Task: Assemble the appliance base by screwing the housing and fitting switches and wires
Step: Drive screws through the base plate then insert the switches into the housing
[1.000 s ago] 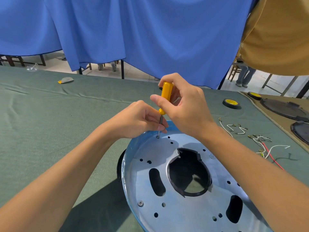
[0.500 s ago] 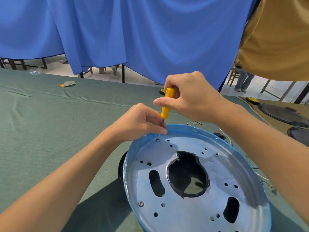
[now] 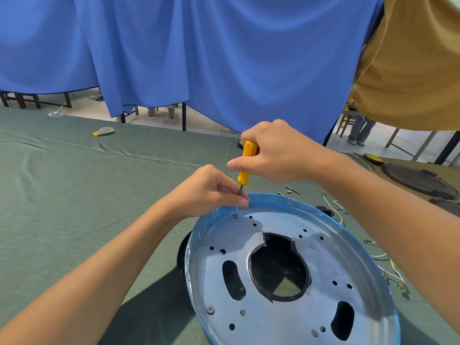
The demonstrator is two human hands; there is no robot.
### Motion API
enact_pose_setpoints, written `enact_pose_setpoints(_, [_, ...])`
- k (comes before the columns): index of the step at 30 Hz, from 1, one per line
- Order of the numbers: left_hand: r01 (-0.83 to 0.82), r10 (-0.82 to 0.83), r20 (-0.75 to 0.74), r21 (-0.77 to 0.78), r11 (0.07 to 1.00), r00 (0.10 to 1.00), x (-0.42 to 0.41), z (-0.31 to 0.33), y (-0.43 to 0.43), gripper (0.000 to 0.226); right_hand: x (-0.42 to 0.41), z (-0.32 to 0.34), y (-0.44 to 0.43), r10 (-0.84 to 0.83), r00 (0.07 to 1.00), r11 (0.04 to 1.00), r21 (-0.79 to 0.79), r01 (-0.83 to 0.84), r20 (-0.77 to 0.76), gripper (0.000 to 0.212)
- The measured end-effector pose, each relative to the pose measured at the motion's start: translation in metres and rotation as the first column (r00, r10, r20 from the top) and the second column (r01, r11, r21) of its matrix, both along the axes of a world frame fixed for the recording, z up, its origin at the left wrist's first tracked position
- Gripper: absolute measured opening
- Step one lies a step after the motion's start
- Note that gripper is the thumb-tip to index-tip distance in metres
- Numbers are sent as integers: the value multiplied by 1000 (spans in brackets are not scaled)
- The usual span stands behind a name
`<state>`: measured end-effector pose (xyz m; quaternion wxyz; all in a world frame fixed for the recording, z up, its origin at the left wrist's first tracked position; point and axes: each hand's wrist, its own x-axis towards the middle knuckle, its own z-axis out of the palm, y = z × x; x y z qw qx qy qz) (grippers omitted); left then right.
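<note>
A round metal housing plate [image 3: 278,317] with a blue rim lies on the green cloth, with a large central opening and several small holes. My right hand [image 3: 278,153] grips the yellow handle of a screwdriver [image 3: 245,165], held nearly upright. Its tip sits on a screw [image 3: 235,215] at the plate's far left edge. My left hand [image 3: 211,190] pinches the metal shaft just above that screw. Another screw [image 3: 210,310] is seated at the near left of the plate.
Loose white wires [image 3: 334,210] with terminals lie to the right of the plate on the green table [image 3: 74,195]. Black round parts [image 3: 420,181] sit at the far right. A small yellow and grey piece [image 3: 104,131] lies far left. Blue curtains hang behind.
My right hand has turned on the screwdriver handle, its arm swinging across the right side. The head view shifted slightly. The left hand stays pinched on the shaft.
</note>
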<state>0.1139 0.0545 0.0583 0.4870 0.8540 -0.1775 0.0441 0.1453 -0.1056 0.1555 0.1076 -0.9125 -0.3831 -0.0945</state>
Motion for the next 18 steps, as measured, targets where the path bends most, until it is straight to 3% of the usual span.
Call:
enact_pose_setpoints(2, [24,-24,13,53,998,1000,1,0,0,11,0,5,-2,19,1000,999,-50,-18,17,44])
enact_pose_setpoints(5, [94,-92,-27,70,993,995,0,1,3,17,-7,13,-4,182,982,980,-68,-185,-48,9])
enact_pose_setpoints(7, [115,-111,-71,55,992,991,-1,1,4,20,-10,13,-3,213,976,973,-84,-216,-52,5])
enact_pose_setpoints(10, [76,-75,-75,12,997,994,-2,0,1,18,-8,11,-1,148,989,984,-100,-147,-2,21])
enact_pose_setpoints(14, [-55,55,31,-15,998,998,0,-2,-2,7,1,6,0,31,994,991,-130,-17,102,49])
enact_pose_setpoints(18, [8,-9,16,71,997,1000,-1,3,-1,7,3,2,-1,-43,995,985,-164,56,87,53])
